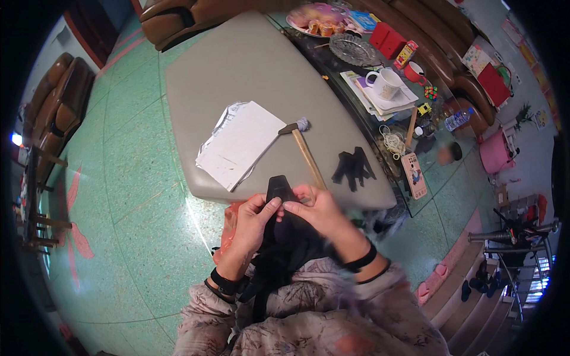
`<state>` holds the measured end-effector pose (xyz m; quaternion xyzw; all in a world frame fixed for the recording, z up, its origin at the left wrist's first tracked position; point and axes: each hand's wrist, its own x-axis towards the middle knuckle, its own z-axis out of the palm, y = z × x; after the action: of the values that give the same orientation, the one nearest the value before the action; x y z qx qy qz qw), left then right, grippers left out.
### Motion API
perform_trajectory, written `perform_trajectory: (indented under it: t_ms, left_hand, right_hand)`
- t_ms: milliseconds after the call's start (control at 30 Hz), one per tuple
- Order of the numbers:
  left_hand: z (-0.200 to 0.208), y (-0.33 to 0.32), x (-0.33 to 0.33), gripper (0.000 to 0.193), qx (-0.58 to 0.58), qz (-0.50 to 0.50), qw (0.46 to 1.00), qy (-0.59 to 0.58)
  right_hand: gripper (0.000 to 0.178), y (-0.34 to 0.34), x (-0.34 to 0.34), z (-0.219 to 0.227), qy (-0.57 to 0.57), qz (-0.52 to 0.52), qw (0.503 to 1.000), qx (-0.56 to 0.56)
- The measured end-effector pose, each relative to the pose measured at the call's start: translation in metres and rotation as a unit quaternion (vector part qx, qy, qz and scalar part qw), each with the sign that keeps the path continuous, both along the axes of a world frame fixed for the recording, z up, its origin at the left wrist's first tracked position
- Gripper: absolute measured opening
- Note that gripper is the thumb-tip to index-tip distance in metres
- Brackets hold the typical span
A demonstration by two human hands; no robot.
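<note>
Both hands hold a black strap-like piece of fabric (279, 188) at the near edge of a grey padded table (237, 65). My left hand (254, 218) pinches it from the left, thumb on top. On the right side, my right hand (314, 207) grips the same piece, fingers curled over it. More black fabric (284, 249) hangs down between my forearms into my lap. A hammer (306, 148) with a wooden handle lies on the table just beyond my right hand.
A stack of white paper sheets (237, 142) lies left of the hammer. Several black strips (353, 167) sit at the table's right edge. A glass side table (380, 77) holds a white mug (385, 82), ashtray, papers and clutter. Brown sofas stand around.
</note>
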<state>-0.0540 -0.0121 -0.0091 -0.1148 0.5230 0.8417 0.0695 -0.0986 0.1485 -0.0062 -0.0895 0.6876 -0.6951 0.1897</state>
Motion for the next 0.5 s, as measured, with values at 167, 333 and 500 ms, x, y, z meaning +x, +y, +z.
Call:
perform_trajectory:
  t_ms: [167, 333, 500]
  left_hand:
    - [0.003, 0.005, 0.001, 0.013, -0.024, 0.021, 0.999, 0.0]
    - [0.002, 0.005, 0.001, 0.012, -0.13, 0.018, 0.991, 0.006]
    - [0.002, -0.007, -0.006, 0.011, -0.043, -0.072, 0.996, 0.007]
  right_hand:
    - [0.025, -0.004, 0.008, -0.007, -0.002, -0.037, 0.999, 0.016]
    - [0.022, -0.006, 0.014, -0.009, 0.058, -0.072, 0.993, 0.079]
    - [0.026, 0.006, 0.003, -0.019, 0.009, 0.039, 0.997, 0.068]
